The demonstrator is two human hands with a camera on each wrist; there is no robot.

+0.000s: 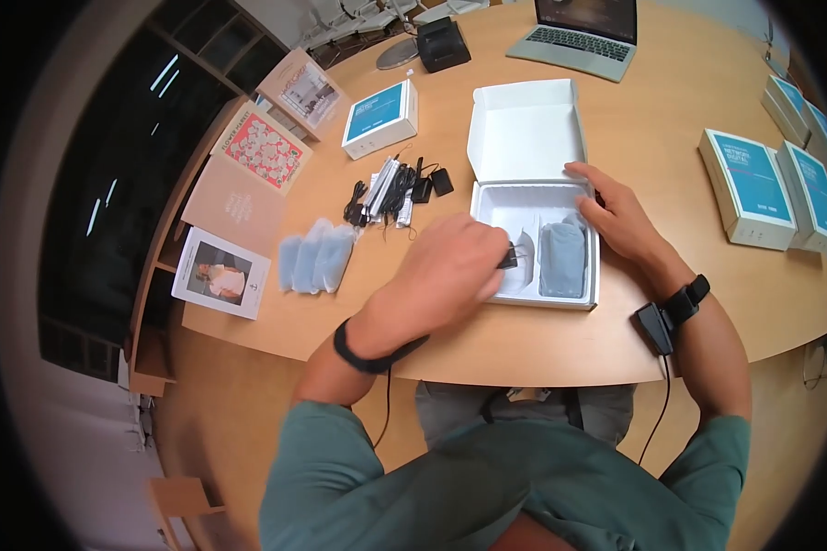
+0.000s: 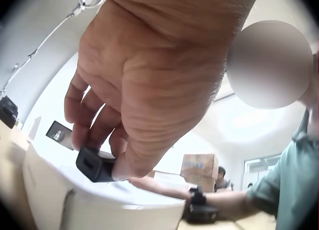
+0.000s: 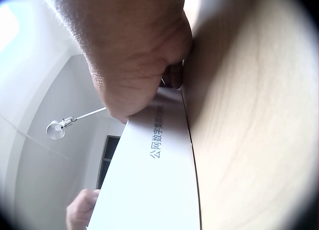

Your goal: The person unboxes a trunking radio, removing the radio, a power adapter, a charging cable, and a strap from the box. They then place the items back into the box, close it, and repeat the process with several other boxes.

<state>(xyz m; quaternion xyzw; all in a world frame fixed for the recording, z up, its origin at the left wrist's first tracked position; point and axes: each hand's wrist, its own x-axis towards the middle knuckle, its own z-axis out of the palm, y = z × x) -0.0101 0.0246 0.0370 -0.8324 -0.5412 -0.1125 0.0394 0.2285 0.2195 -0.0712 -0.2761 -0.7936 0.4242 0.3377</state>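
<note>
Only left wrist view shows slot in black adapter.

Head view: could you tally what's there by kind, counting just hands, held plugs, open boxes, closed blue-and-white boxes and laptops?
Hands: 2 (left hand, right hand)
Held black plug: 1
Open white box: 1
Closed blue-and-white boxes: 5 visible
Laptop: 1
Total: 10
</note>
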